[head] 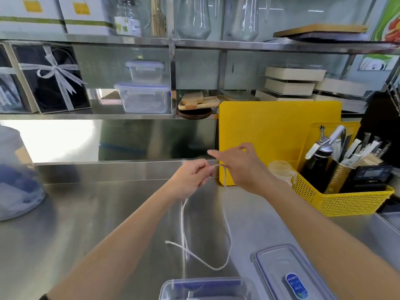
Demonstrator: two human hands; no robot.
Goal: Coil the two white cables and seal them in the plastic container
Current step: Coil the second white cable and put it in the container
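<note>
White cable (pixel 227 230) up in the air, both hands raised above the steel counter (pixel 97 213). The left hand (pixel 190 180) pinches the cable between thumb and fingers near its top bend. The right hand (pixel 244 167) sits just beside it, index finger stretched out to the left, the other fingers curled over the same bend; whether those fingers actually grip the strand, I cannot tell. From the hands, two lengths of cable drop down: one hangs straight below the left hand, the other swings out to the right, loops low and runs back left across the first, its free end resting on the counter.

Nearer the camera, at the bottom edge, the open plastic container (pixel 205 289) sits on the counter with something white inside, too cut off to name. Just right of it lies the clear lid (pixel 287 273), flat, with a blue label.

Further out: a yellow cutting board (pixel 270 135) stands upright against the back wall behind the right hand, and a yellow basket (pixel 346 200) of utensils sits at the right. Lidded containers (pixel 144 87) are stacked on the shelf above.
</note>
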